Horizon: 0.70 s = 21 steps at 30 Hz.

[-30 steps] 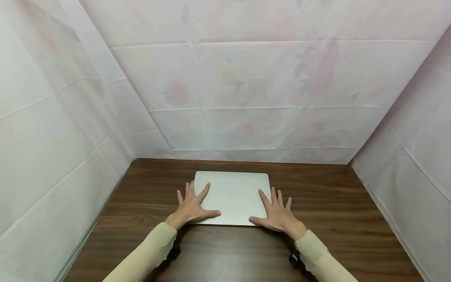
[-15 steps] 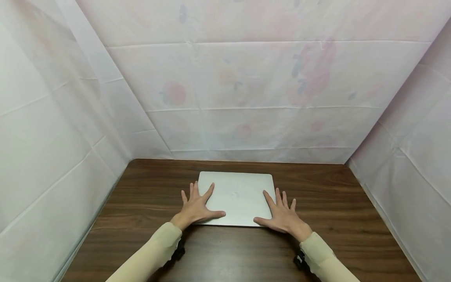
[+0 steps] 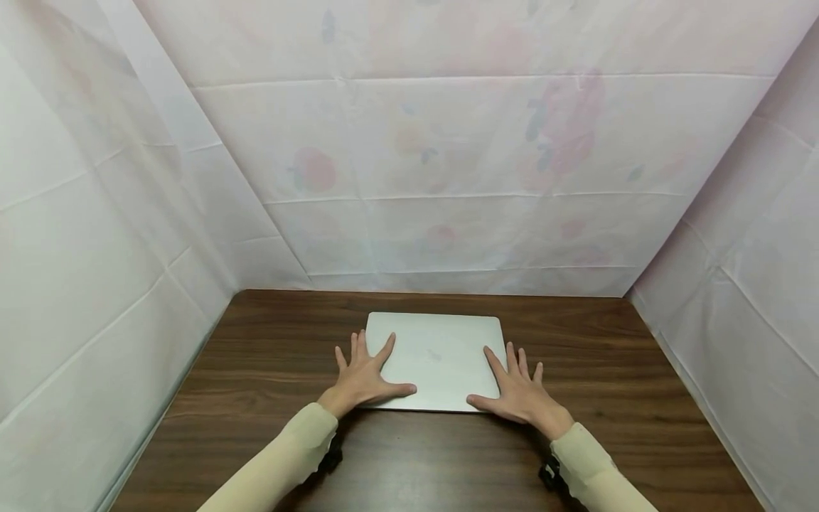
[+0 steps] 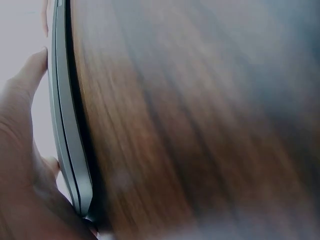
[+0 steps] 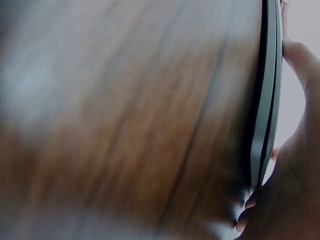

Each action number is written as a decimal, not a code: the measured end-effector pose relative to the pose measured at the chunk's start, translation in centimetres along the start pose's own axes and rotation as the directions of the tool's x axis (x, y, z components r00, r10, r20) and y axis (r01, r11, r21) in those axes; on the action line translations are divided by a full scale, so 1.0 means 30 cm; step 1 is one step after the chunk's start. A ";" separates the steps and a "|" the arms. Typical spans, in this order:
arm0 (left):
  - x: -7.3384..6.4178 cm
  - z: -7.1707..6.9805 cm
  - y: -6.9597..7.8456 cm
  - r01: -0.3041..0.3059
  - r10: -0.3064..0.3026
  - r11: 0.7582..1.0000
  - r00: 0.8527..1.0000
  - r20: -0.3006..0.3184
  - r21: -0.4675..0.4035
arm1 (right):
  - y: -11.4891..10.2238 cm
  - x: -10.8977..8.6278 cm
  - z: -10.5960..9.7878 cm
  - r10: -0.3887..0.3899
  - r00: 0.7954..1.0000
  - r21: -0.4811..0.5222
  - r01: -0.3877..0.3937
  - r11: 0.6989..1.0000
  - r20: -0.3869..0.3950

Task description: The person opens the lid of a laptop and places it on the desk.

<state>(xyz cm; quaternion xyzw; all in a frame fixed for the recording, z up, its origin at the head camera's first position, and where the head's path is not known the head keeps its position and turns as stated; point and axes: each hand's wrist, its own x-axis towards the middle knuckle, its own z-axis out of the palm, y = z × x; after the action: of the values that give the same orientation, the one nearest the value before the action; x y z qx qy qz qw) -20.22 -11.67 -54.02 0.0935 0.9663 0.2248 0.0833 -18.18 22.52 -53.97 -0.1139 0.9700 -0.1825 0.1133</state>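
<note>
A closed silver laptop [image 3: 441, 363] lies flat on the brown wooden table. My left hand [image 3: 361, 380] rests over its left front corner, thumb and index finger on the lid and the other fingers spread past the left edge. At the right front corner my right hand [image 3: 521, 395] lies the same way, fingers spread and straight. In the left wrist view the laptop's side edge [image 4: 70, 115] runs beside the left hand [image 4: 20, 140]. The right wrist view shows the laptop's edge [image 5: 267, 100] next to the right hand [image 5: 295, 150]; the undersides of both hands are partly hidden.
The dark wood table [image 3: 409, 462] extends around the laptop on every side. Pale printed cloth [image 3: 435, 178] hangs behind the table's far edge. More white cloth [image 3: 96, 284] hangs along the left side, and a cloth wall [image 3: 755, 284] stands on the right.
The laptop and both hands have shifted a little to the right across the table. The head view has turned slightly to the right. Both hands keep their spread pose.
</note>
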 end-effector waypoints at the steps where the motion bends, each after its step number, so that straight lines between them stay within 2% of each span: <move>1: 0.001 0.001 0.003 0.003 -0.003 1.000 1.000 0.007 0.008 | 0.004 -0.001 0.000 0.001 1.000 0.001 -0.001 1.000 0.001; 13: 0.009 0.010 0.004 0.001 -0.001 1.000 1.000 0.007 -0.005 | 0.013 0.005 -0.013 0.004 0.999 -0.011 -0.003 1.000 0.037; 21: 0.005 -0.015 -0.004 -0.015 0.014 1.000 1.000 0.025 0.028 | 0.010 0.009 -0.019 0.010 0.999 -0.017 -0.009 1.000 0.053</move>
<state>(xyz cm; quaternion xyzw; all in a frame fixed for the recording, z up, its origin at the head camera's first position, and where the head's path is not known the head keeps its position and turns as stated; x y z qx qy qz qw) -20.49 -11.92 -53.70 0.1044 0.9676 0.2108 0.0921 -18.65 22.92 -53.62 -0.1153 0.9686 -0.1706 0.1391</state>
